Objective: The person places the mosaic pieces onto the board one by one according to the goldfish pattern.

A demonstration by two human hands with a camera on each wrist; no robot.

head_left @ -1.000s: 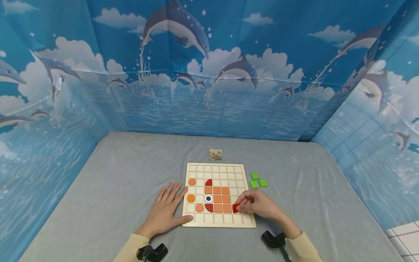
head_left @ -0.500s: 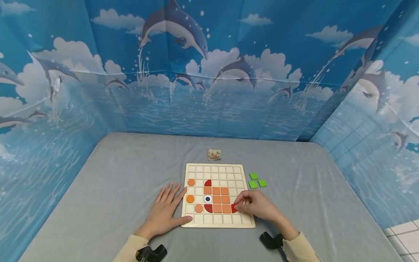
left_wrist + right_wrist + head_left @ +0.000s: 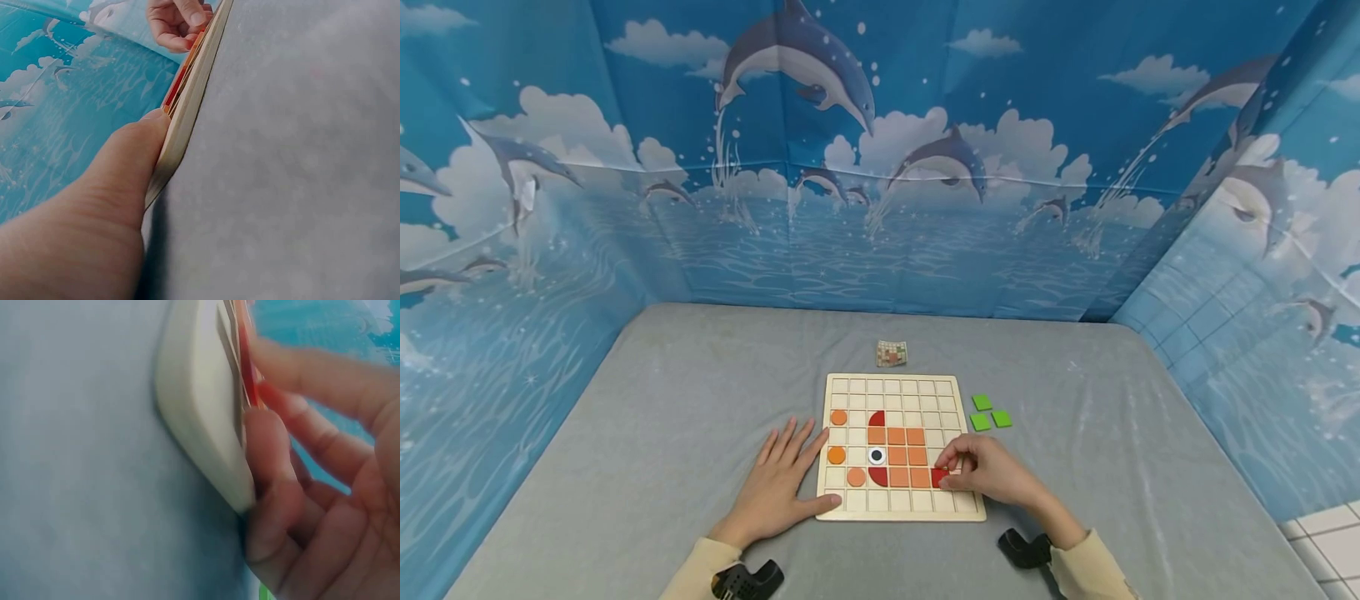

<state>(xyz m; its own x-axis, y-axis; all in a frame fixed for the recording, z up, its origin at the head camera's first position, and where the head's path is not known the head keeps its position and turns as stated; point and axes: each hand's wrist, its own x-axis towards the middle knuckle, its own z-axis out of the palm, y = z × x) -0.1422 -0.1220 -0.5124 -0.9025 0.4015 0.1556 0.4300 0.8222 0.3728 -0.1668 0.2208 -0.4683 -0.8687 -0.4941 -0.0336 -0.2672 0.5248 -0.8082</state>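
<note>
A wooden grid board (image 3: 883, 504) lies on the grey table, with flat coloured pieces in its cells. Spread out flat, my left hand (image 3: 778, 483) rests at the board's left side, its thumb over the edge; in the left wrist view that thumb (image 3: 128, 153) touches the rim. My right hand (image 3: 992, 471) is over the right part of the board, thumb and fingers pinching a red tile (image 3: 938, 477). The tile sits right of the lowest row of orange squares (image 3: 909, 477), partly covered by fingertips. In the right wrist view the red tile (image 3: 246, 365) shows edge-on between the fingers.
Three green squares (image 3: 981, 422) lie on the table beyond the board's right edge. Behind the board is a small patterned card (image 3: 892, 354). Orange discs (image 3: 837, 455), dark red quarter pieces (image 3: 877, 476) and an eye piece (image 3: 876, 456) occupy other cells. A dolphin-print curtain surrounds the table (image 3: 1120, 400).
The right fingers shift slightly on the red tile, which turns a little and now looks squarer in its cell. The left hand stays put.
</note>
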